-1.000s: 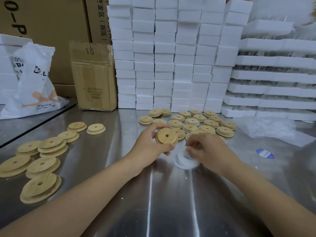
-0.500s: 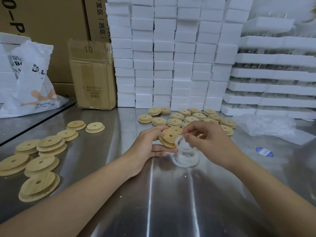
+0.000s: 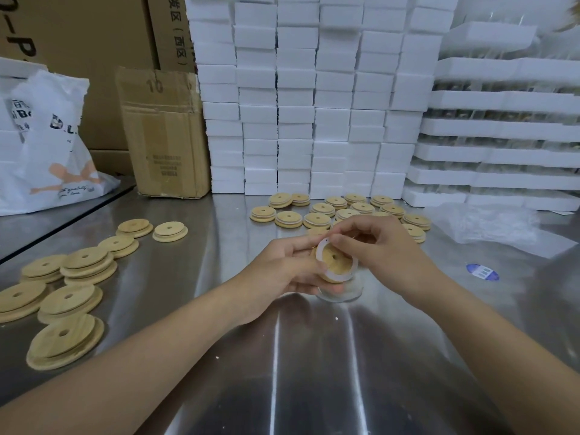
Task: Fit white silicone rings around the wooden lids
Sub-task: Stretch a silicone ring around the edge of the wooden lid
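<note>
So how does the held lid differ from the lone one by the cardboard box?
The held lid is tilted in the left hand; the lone lid lies flat on the table. The held lid wears a white ring, pinched by the right hand; the lone lid is bare. Both are round wood, centre-holed.

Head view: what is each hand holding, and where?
Left hand: round wooden lid, by its left edge. Right hand: white silicone ring, pinched at its top.
</note>
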`<move>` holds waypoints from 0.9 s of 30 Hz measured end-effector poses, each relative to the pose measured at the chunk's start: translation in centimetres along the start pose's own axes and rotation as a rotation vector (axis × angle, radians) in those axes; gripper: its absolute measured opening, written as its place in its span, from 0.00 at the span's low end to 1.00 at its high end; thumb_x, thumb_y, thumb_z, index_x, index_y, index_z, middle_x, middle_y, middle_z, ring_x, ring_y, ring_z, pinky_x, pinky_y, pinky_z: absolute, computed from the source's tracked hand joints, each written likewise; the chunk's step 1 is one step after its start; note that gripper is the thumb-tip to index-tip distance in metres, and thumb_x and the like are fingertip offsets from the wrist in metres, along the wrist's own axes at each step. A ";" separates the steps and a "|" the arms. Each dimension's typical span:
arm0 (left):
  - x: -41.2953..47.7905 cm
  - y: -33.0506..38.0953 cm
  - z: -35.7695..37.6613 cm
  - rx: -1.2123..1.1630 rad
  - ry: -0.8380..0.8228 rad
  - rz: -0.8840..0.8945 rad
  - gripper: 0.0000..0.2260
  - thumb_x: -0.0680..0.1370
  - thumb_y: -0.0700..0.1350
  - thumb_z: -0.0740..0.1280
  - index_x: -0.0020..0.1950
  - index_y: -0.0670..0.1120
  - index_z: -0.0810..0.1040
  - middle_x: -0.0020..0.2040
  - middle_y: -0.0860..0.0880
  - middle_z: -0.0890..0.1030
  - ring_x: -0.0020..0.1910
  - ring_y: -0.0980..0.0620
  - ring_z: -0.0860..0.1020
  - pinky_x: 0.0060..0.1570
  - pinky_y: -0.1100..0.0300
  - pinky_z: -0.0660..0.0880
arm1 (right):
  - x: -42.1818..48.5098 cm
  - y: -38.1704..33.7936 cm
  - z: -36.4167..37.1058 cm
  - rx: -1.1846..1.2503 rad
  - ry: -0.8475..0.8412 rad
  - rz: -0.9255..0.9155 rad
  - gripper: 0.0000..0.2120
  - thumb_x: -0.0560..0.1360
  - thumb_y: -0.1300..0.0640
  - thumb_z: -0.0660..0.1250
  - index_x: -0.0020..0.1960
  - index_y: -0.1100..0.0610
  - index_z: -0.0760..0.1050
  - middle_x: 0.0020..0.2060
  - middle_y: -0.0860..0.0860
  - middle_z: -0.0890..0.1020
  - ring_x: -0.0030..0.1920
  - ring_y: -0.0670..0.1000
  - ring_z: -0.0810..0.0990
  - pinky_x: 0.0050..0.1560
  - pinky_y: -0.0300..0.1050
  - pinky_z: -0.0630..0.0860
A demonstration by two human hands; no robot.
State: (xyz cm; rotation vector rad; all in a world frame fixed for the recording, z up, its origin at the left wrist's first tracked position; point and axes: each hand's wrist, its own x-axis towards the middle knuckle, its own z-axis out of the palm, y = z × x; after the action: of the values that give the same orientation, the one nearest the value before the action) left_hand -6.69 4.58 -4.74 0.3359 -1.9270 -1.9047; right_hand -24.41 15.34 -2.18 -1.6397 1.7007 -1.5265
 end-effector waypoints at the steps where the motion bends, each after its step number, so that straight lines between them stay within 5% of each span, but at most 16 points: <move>1: -0.1 0.0 0.0 0.011 0.009 0.008 0.21 0.79 0.43 0.72 0.71 0.56 0.81 0.62 0.44 0.87 0.56 0.42 0.88 0.49 0.62 0.81 | 0.0 0.0 0.0 -0.010 -0.004 -0.003 0.04 0.79 0.62 0.73 0.49 0.57 0.87 0.43 0.51 0.88 0.42 0.46 0.84 0.43 0.35 0.78; 8: 0.2 -0.2 0.1 0.080 0.079 0.018 0.18 0.86 0.41 0.68 0.74 0.55 0.76 0.58 0.46 0.89 0.53 0.41 0.89 0.46 0.60 0.79 | 0.0 0.3 0.1 -0.033 0.000 -0.007 0.03 0.78 0.61 0.75 0.47 0.56 0.87 0.40 0.51 0.87 0.39 0.46 0.80 0.41 0.36 0.76; 13: 0.6 -0.8 -0.3 0.288 0.200 0.059 0.13 0.84 0.40 0.69 0.63 0.56 0.81 0.54 0.52 0.89 0.51 0.49 0.87 0.48 0.54 0.77 | 0.3 0.5 -0.2 -0.106 0.055 -0.037 0.04 0.76 0.60 0.76 0.45 0.52 0.86 0.41 0.48 0.87 0.44 0.54 0.81 0.48 0.41 0.77; 18: 0.7 -1.1 -0.5 0.348 0.210 0.095 0.08 0.86 0.47 0.68 0.60 0.60 0.83 0.52 0.54 0.89 0.48 0.55 0.85 0.40 0.63 0.75 | 0.2 0.9 0.0 -0.132 0.022 -0.059 0.04 0.74 0.58 0.79 0.45 0.51 0.85 0.42 0.48 0.86 0.45 0.51 0.83 0.47 0.38 0.78; 27: 0.7 -1.4 -0.8 0.352 0.168 0.127 0.09 0.88 0.51 0.64 0.63 0.52 0.83 0.51 0.51 0.89 0.45 0.45 0.89 0.33 0.66 0.71 | 0.1 1.0 0.3 -0.281 -0.007 -0.142 0.04 0.76 0.60 0.77 0.48 0.52 0.85 0.42 0.40 0.85 0.45 0.42 0.83 0.44 0.29 0.73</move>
State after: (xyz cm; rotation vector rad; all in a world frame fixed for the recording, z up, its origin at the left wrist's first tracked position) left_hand -7.12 3.45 -6.03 0.4476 -2.1088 -1.4086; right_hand -24.69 14.91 -3.11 -1.9388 1.9026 -1.3889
